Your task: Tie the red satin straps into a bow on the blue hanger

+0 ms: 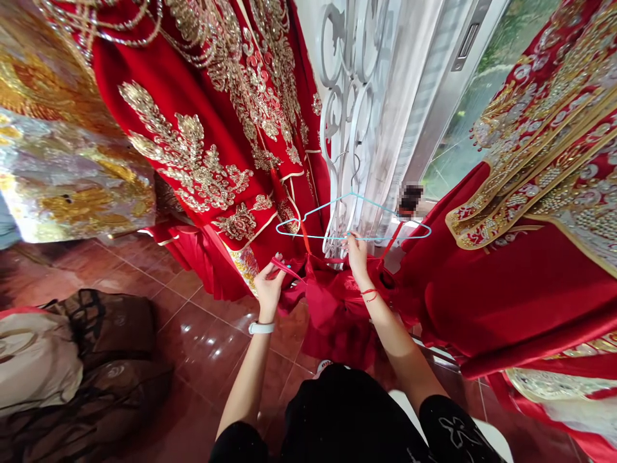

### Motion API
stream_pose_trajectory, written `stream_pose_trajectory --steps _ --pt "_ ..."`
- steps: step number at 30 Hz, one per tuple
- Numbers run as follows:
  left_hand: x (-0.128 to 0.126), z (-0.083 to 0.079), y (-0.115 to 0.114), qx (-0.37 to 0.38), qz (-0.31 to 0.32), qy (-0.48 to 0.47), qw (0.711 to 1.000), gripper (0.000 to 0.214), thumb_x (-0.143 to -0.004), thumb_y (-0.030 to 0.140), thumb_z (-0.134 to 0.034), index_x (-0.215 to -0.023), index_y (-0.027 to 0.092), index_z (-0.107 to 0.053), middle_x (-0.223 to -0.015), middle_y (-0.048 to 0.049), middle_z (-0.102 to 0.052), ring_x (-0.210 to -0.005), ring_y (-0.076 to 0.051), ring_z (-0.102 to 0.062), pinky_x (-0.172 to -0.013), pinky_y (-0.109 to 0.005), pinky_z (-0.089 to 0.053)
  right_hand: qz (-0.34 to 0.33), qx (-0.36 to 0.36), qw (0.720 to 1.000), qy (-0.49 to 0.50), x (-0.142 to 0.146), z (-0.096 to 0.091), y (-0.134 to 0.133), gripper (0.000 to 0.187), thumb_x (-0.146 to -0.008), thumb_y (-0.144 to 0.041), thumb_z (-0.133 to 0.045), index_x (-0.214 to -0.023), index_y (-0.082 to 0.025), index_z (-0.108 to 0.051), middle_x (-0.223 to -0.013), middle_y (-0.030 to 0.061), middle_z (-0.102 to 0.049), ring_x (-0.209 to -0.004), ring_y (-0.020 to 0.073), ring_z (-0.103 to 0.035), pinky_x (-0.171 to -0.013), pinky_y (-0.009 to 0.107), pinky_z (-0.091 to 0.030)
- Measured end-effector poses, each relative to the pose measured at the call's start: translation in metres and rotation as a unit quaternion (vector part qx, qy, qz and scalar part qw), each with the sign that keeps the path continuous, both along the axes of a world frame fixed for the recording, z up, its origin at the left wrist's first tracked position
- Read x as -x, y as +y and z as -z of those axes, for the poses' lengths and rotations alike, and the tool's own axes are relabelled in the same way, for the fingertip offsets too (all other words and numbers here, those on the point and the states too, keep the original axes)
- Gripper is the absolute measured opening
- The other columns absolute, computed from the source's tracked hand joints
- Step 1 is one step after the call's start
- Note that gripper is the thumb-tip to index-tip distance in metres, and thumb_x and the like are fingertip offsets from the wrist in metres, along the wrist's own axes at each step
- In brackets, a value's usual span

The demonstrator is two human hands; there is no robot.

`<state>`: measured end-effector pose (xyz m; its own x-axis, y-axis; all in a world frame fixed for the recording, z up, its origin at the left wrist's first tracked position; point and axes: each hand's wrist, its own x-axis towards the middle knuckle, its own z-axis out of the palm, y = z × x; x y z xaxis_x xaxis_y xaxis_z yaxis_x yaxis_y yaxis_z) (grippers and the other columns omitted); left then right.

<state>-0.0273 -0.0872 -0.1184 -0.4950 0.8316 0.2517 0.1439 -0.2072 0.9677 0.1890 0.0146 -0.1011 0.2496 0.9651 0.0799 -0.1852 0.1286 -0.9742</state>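
A light-blue clothes hanger (328,204) hangs by its metal hook on a white scrolled metal grille. From it hangs a dark-red garment (330,312) with thin orange-red shoulder straps near both ends. My left hand (268,289) is closed in a pinch on a narrow red strap (292,269), drawn out to the left of the garment's top. At the hanger's lower bar, my right hand (357,257) is closed, its fingertips on the bar just above the garment's neckline. A white band circles my left wrist, and a red cord my right.
Gold-embroidered red gowns (193,154) hang close on the left, and beaded red gowns (544,193) on the right. Dark bags (120,321) lie on the tiled floor (202,334) at left. Behind the hanger stand the white grille (332,58) and a sliding door frame (436,109).
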Motion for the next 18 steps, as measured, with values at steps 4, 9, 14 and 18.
stream_pose_trajectory --steps 4,9,14,18 --pt "0.013 -0.011 0.015 -0.002 0.007 0.007 1.000 0.053 -0.068 0.038 -0.080 -0.114 0.012 -0.073 -0.127 -0.0159 -0.070 -0.116 -0.033 -0.068 -0.103 -0.049 -0.055 -0.008 -0.002 1.000 -0.024 -0.003 -0.001 -0.006 0.028 -0.078 -0.043 -0.052 -0.089 -0.019 -0.064 -0.068 -0.0007 -0.062 -0.056 0.0133 -0.055 -0.057 0.026 -0.042" --pt "0.031 -0.034 0.032 -0.017 0.056 0.042 0.997 0.062 -0.066 0.044 -0.082 -0.117 0.011 -0.071 -0.128 -0.0170 -0.069 -0.116 -0.034 -0.068 -0.103 -0.049 -0.055 -0.011 0.009 1.000 -0.028 -0.007 0.000 -0.011 0.031 -0.077 -0.040 -0.050 -0.095 -0.019 -0.065 -0.067 0.0005 -0.063 -0.056 0.0153 -0.055 -0.056 0.027 -0.042" --pt "0.042 -0.058 0.053 -0.022 0.115 0.085 0.989 0.063 -0.065 0.051 -0.082 -0.112 0.010 -0.073 -0.123 -0.0163 -0.072 -0.116 -0.035 -0.068 -0.101 -0.048 -0.056 -0.018 0.006 0.999 -0.033 -0.006 0.000 -0.013 0.031 -0.078 -0.040 -0.049 -0.094 -0.019 -0.065 -0.067 0.0005 -0.063 -0.055 0.0144 -0.055 -0.055 0.026 -0.041" --pt "0.041 -0.081 0.068 -0.022 0.191 0.162 0.968 0.055 -0.067 0.050 -0.082 -0.106 0.012 -0.076 -0.113 -0.0132 -0.076 -0.110 -0.034 -0.070 -0.100 -0.048 -0.056 -0.030 0.005 0.999 -0.022 -0.002 0.000 -0.015 0.029 -0.079 -0.039 -0.049 -0.093 -0.019 -0.065 -0.065 -0.0009 -0.062 -0.053 0.0123 -0.053 -0.052 0.024 -0.040"
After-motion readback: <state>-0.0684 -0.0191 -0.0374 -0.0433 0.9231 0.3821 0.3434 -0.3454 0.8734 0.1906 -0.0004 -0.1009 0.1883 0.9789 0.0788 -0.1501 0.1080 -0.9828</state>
